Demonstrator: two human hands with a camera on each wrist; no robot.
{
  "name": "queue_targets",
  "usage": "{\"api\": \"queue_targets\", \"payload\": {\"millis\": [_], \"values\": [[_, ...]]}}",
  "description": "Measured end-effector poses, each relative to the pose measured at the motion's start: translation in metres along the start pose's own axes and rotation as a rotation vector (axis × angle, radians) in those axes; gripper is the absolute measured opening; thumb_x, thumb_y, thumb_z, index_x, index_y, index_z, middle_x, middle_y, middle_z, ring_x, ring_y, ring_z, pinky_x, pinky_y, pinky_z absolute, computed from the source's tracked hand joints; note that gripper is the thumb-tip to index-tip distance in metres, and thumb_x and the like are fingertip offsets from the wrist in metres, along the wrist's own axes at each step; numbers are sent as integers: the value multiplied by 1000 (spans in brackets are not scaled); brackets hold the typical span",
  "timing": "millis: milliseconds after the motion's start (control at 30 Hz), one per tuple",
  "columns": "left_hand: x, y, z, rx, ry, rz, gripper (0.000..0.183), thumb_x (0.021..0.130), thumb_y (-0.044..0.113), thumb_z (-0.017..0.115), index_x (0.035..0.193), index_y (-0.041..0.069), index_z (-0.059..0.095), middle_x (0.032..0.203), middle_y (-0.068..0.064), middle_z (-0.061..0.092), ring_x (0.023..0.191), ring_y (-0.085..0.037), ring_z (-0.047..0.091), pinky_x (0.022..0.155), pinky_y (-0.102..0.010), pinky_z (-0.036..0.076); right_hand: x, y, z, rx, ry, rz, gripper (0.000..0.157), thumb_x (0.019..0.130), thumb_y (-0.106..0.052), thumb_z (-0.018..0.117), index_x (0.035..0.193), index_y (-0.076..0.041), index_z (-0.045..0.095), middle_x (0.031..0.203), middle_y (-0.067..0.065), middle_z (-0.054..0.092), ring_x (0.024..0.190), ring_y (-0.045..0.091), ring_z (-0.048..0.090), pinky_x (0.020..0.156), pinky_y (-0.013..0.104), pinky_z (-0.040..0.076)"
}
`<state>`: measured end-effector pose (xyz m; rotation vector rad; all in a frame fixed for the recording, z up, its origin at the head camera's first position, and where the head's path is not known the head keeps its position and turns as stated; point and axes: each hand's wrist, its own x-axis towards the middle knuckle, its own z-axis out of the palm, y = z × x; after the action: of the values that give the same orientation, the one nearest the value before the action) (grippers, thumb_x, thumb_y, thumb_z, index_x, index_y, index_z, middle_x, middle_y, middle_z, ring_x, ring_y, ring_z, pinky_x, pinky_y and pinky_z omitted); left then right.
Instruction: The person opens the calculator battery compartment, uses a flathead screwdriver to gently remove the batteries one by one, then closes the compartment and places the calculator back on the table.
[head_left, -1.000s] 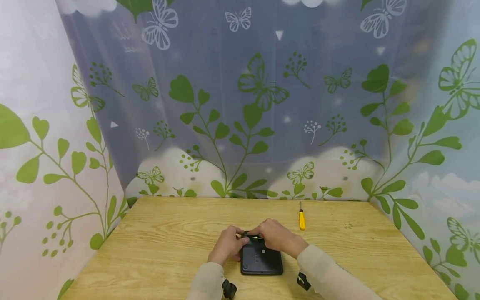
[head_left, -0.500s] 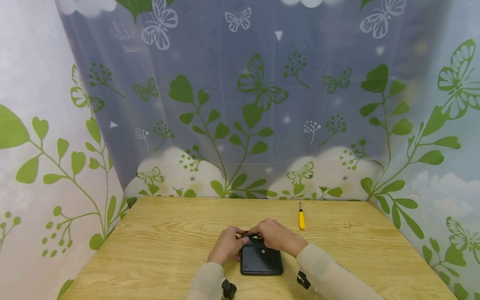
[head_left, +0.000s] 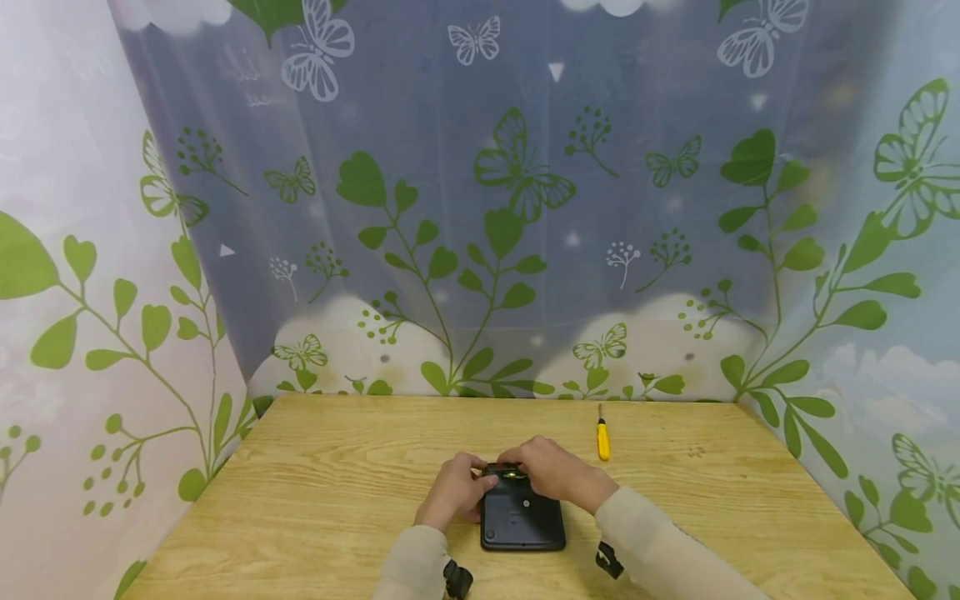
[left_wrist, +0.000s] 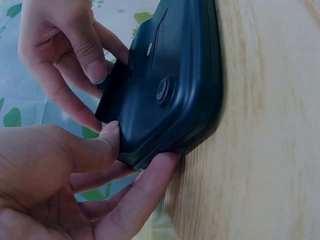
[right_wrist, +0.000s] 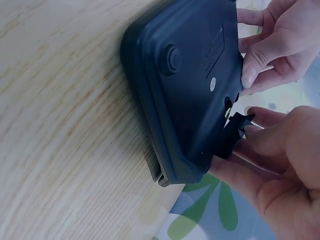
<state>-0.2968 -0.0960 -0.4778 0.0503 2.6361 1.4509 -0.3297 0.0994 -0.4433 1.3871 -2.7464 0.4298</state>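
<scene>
A black desktop calculator (head_left: pixel 522 521) lies underside up on the wooden table, showing a round rubber foot (right_wrist: pixel 171 59) and a small round sticker (right_wrist: pixel 213 84). My left hand (head_left: pixel 452 490) grips its far left corner, thumb on the underside and fingers beneath the edge. At the far edge, my right hand (head_left: pixel 558 475) pinches a small black battery cover (right_wrist: pixel 231 136) between thumb and fingers. The cover stands tilted up from the opening, where something shiny yellow-green (head_left: pixel 514 475) shows. In the left wrist view, the right thumb partly hides the cover.
A screwdriver (head_left: pixel 603 439) with a yellow handle lies beyond the calculator to the right. The wooden table (head_left: pixel 337 492) reaches back to a curtain (head_left: pixel 420 250) printed with leaves and butterflies.
The right hand has shifted very slightly at the far edge, and the yellow-green glint in the opening shows more. The left hand and calculator stay in place.
</scene>
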Motion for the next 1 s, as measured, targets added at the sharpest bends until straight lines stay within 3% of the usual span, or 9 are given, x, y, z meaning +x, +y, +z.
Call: {"api": "queue_targets", "payload": {"millis": [533,1000], "values": [[0,0,0,-4,6,-2,37,99,12,70,131,-4,64,110,-24,68,73,-23,70,52,-33,64,-2,0,0,5,25,26,36,95,12,64,125,-6,70,115,12,77,97,23,75,78,31,64],[-1,1,0,-6,4,-4,36,100,12,69,132,-4,64,110,-24,69,72,-24,71,52,-34,64,-1,-2,0,-17,-1,5,35,92,13,66,119,-8,70,106,10,77,83,18,72,68,21,58]]}}
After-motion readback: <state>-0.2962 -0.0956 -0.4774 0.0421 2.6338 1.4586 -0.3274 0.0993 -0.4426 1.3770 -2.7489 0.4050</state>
